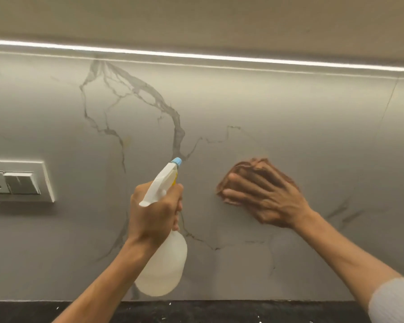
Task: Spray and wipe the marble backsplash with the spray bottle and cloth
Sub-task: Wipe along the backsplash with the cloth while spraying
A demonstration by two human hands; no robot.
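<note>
The grey marble backsplash (254,101) with dark veins fills the view. My left hand (154,213) grips the neck of a white spray bottle (163,264), whose blue nozzle points up at the wall. To the right, my right hand (264,197) lies flat with fingers spread, pressing a brown cloth (240,169) against the marble. Most of the cloth is hidden under the hand; only its upper and left edges show.
A white switch and socket plate (19,181) sits on the wall at the left. A lit light strip (196,55) runs under the cabinet above. The dark speckled countertop (196,311) edges the bottom of the view.
</note>
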